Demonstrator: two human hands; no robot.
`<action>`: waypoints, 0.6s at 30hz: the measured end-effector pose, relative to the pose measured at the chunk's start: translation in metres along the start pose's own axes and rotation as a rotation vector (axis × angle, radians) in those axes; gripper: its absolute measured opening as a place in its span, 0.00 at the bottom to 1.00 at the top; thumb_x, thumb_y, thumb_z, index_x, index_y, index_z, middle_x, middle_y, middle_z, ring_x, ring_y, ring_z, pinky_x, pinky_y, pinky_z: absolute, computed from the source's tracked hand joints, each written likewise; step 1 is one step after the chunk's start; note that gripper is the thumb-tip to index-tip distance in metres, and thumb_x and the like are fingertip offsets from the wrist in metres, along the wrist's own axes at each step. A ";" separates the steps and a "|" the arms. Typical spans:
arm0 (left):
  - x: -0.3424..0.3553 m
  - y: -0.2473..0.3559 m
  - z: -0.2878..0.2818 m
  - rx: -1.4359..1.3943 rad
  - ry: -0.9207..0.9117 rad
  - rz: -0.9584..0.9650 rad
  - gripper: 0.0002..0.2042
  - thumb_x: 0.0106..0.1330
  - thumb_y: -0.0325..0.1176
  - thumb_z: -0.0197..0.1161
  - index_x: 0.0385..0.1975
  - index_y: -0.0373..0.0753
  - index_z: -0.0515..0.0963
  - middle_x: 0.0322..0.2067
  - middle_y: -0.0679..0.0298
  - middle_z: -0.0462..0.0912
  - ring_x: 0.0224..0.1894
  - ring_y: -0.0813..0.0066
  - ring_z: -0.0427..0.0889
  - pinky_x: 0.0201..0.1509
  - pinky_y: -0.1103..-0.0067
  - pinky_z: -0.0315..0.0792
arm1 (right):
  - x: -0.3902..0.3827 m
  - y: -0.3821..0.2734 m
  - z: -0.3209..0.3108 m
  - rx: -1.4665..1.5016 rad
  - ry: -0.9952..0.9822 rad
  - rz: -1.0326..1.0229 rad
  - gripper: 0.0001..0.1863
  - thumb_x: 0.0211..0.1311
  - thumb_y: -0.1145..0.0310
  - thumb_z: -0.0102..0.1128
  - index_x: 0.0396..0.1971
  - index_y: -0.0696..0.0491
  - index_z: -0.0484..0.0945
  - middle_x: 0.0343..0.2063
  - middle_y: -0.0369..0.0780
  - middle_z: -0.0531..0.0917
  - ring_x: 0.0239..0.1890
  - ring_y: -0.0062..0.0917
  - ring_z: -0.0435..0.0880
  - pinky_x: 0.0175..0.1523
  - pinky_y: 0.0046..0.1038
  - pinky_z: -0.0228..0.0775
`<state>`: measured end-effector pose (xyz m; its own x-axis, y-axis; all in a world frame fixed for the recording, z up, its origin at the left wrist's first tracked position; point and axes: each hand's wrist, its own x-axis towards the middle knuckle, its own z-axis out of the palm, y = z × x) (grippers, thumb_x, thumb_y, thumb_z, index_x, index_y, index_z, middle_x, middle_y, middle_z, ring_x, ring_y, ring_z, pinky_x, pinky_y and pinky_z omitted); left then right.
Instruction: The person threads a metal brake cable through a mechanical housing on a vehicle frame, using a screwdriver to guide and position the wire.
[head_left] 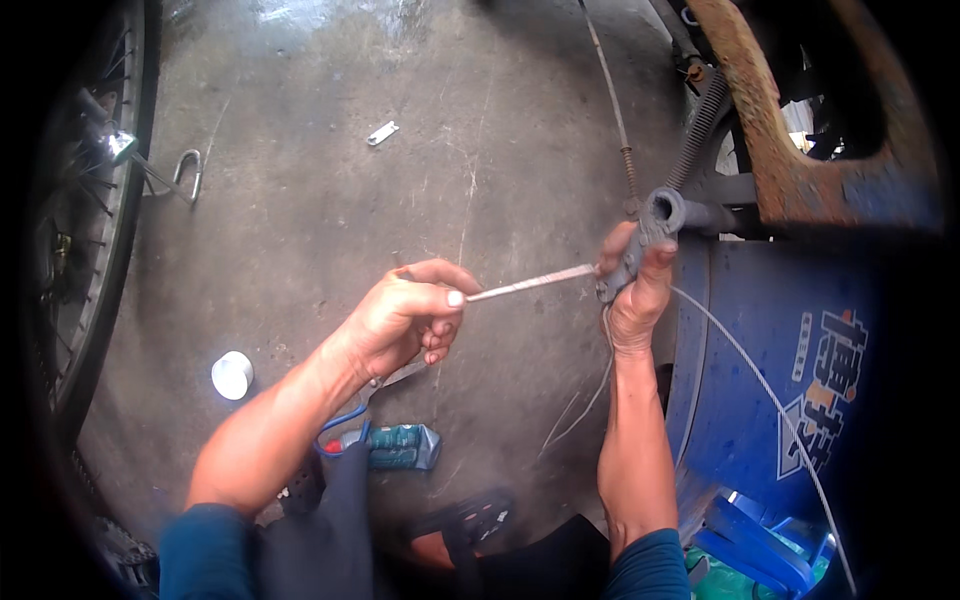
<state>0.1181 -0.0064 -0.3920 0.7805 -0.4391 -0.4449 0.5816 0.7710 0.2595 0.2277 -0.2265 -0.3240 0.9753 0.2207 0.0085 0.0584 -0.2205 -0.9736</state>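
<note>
My left hand (pixel 410 315) pinches the end of a thin, straight, whitish strip (pixel 532 281) between thumb and forefinger, its other fingers curled. The strip runs across to my right hand (pixel 640 300), which is wrapped around a grey metal lever (pixel 626 262). An open round tube (pixel 664 208) tops this lever and joins a grey shaft on the right. Whether the strip is fixed to the lever is hidden by my right fingers. A cable with a small rusty spring (pixel 627 165) comes down to the lever from above. Beside my right wrist hangs a thin loose wire (pixel 597 400).
A spoked wheel (pixel 128 130) stands at the left, near a bent metal hook (pixel 195 175). Scissors (pixel 362 405), a teal packet (pixel 404 447), a white cup-like piece (pixel 232 375) and a small white piece (pixel 382 133) lie on the floor. Rusty frame (pixel 770 130) and blue panel (pixel 740 340) bound the right.
</note>
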 end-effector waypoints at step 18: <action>-0.045 -0.069 -0.012 0.854 0.373 0.304 0.14 0.57 0.28 0.61 0.42 0.32 0.79 0.28 0.64 0.80 0.32 0.78 0.77 0.37 0.79 0.72 | -0.091 0.017 0.003 -0.095 0.234 0.363 0.17 0.69 0.60 0.53 0.46 0.57 0.78 0.19 0.29 0.73 0.21 0.12 0.67 0.26 0.16 0.58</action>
<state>0.0402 -0.0346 -0.4008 0.8873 0.0104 -0.4611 0.4529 0.1688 0.8754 0.1390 -0.2472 -0.3420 0.9575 -0.1062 -0.2681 -0.2883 -0.3330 -0.8978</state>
